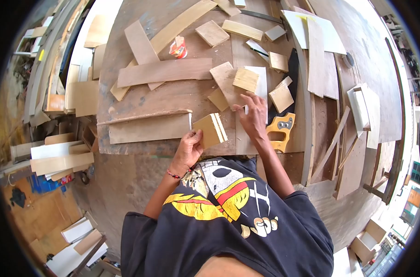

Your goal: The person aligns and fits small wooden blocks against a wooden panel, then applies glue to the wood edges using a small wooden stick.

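Note:
My left hand (190,148) grips a square wooden block (207,132) by its left side, near the front of the workbench. Pale stripes run along the block's right edge. My right hand (253,114) is over a white board (261,79), fingers bent and apart, with nothing visible in them. Just beyond its fingertips lies a light wooden block (246,80), resting partly on a longer wood piece (226,81). To the right of this hand is a handsaw with a yellow handle (281,132). Its dark blade (291,76) points away from me.
Long wood strips (166,73) lie crossed at the left, near a red and white container (178,48). A flat board (150,128) lies along the front left. Several small blocks, such as one (212,33) at the back, are scattered about. Offcuts (62,159) are piled beside the bench.

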Motion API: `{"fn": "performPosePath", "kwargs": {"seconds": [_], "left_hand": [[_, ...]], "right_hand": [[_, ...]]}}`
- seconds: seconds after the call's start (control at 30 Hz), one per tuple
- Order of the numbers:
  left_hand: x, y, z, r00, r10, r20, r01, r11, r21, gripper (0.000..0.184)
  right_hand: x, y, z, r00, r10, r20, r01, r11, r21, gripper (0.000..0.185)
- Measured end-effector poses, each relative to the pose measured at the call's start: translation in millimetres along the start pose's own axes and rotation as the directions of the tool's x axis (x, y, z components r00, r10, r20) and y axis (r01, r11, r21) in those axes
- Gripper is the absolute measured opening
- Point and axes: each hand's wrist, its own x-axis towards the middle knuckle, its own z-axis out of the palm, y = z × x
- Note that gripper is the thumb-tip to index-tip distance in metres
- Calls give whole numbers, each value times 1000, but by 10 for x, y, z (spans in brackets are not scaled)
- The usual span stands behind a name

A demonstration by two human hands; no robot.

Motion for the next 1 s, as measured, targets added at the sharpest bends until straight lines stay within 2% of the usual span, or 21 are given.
{"fn": "performPosePath", "kwargs": {"seconds": [0.03, 0.1, 0.2, 0.27, 0.3, 0.33, 0.37, 0.4, 0.43, 0.5, 0.53, 0.63, 0.67, 0.7, 0.73, 0.77, 0.8, 0.83, 0.9, 0.93, 1.0], "left_hand": [[8, -8, 9, 1000, -15, 5, 15, 1000, -19, 22], [18, -5, 61, 995, -33, -95, 30, 999, -33, 20], [49, -15, 82, 991, -32, -130, 29, 999, -23, 20], [57, -6, 100, 988, -31, -153, 28, 999, -24, 20], [82, 1, 89, 995, -34, -97, 31, 999, -31, 25], [110, 14, 91, 999, -34, -41, 32, 999, -39, 30], [137, 22, 104, 999, -25, -40, 23, 999, -41, 30], [167, 34, 121, 1000, -19, -9, 18, 999, -40, 30], [197, 38, 141, 1000, -13, 24, 14, 999, -38, 31], [279, 28, 106, 999, -12, 50, 15, 998, -65, 31], [310, 36, 130, 997, -15, 69, 22, 996, -91, 31], [305, 133, 348, 996, -45, 75, 50, 997, -63, 32], [324, 146, 395, 996, -46, 76, 51, 997, -60, 32], [348, 156, 437, 999, -28, 37, 29, 999, -45, 31], [363, 171, 460, 1000, -5, -2, 5, 1000, -27, 31], [381, 197, 472, 1000, 2, -1, -2, 1000, -20, 31], [398, 220, 480, 999, 23, -32, -22, 1000, 6, 30], [415, 245, 491, 997, 42, -60, -40, 999, 32, 30], [420, 282, 535, 997, 46, -55, -41, 996, 82, 29], [420, 278, 556, 997, 46, -54, -39, 991, 128, 29], [362, 183, 524, 1000, -7, -2, 7, 990, 141, 28]], "right_hand": [[17, -43, 11, 1000, 8, -7, -8, 1000, -10, 43], [51, -156, 45, 999, 52, -4, -52, 986, -156, 61], [155, -222, 179, 997, 80, 16, -76, 981, -176, 71], [254, -163, 260, 993, 107, 53, -99, 986, -136, 68], [308, -159, 251, 988, 130, 87, -121, 987, -103, 66], [345, -133, 195, 993, 116, 27, -114, 991, -64, 53], [393, -85, 100, 994, 107, 26, -106, 992, -62, 53], [448, -25, -18, 910, 299, 287, -407, 780, 476, 50], [493, 32, -137, 762, 275, 587, -645, 230, 729, 48], [386, 73, -378, 726, 155, 670, -648, -172, 742, 46], [339, 189, -375, 721, 79, 689, -663, -212, 718, 47], [175, 177, -463, 725, 54, 687, -664, -210, 718, 47], [122, 68, -540, 730, 129, 671, -656, -145, 741, 50], [52, -6, -600, 731, 128, 670, -654, -147, 742, 50], [-24, -73, -641, 827, 133, 547, -563, 183, 806, 51], [-94, -138, -668, 906, 85, 415, -400, 492, 773, 53], [-191, -199, -693, 932, 61, 358, -296, 700, 650, 54], [-308, -256, -648, 977, -37, 208, -78, 854, 514, 51], [-487, -509, -664, 977, -124, 173, 82, 969, 231, 47], [-443, -514, -637, 980, -115, 164, 76, 971, 228, 47], [-267, -431, -568, 993, 20, 115, -58, 937, 344, 45]]}}
